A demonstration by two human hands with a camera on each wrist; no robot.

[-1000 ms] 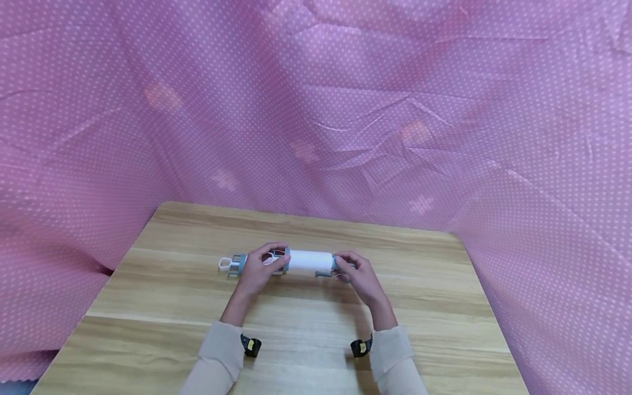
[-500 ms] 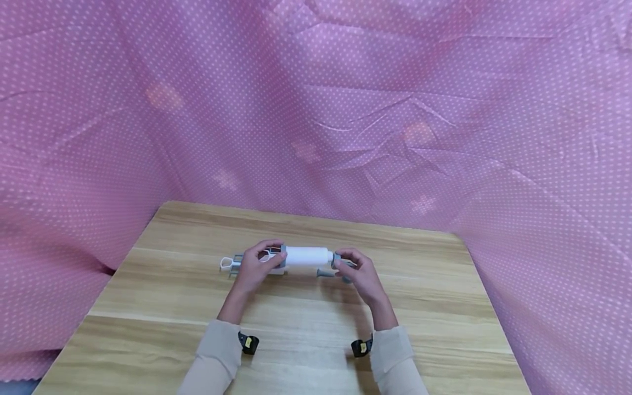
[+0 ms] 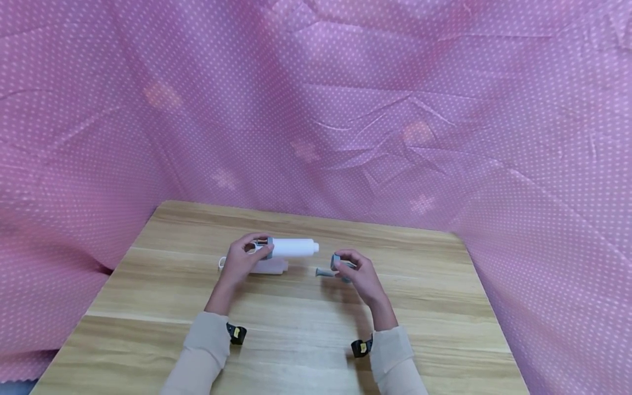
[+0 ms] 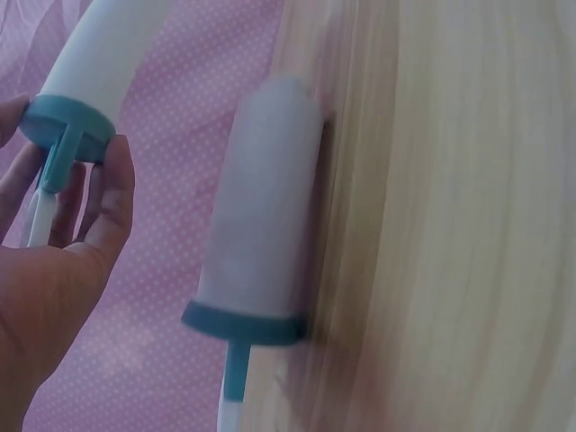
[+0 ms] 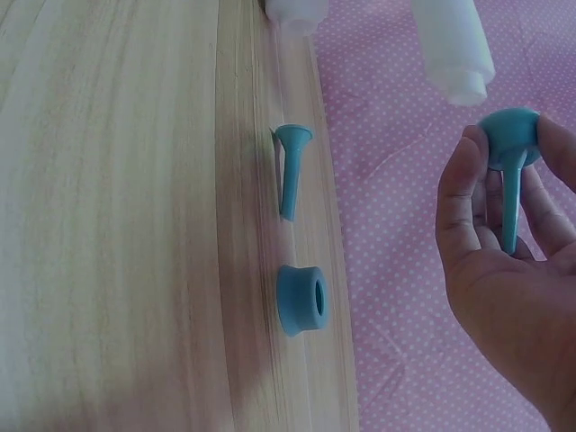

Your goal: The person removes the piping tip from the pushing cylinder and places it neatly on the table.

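Observation:
My left hand (image 3: 239, 264) grips the teal collar of a white syringe-like tube (image 3: 293, 247), which has a plunger at its left end. The tube is raised, its narrow bare tip pointing right. Below it a second similar tube (image 4: 261, 207) lies on the table, partly hidden by that hand in the head view. With thumb and fingers, my right hand (image 3: 360, 271) holds a teal nozzle (image 5: 511, 135) that has a rounded cap and a thin stem. A gap separates this nozzle from the tube's tip.
Under the right hand, a teal flared nozzle (image 5: 291, 171) and a short teal ring (image 5: 301, 299) lie on the wooden table (image 3: 296, 351). A pink dotted cloth (image 3: 316, 109) hangs behind the table's far edge.
The left hand has moved the white tube left and slightly up, away from the teal nozzle in the right hand. They were together a second ago. The right hand has barely moved.

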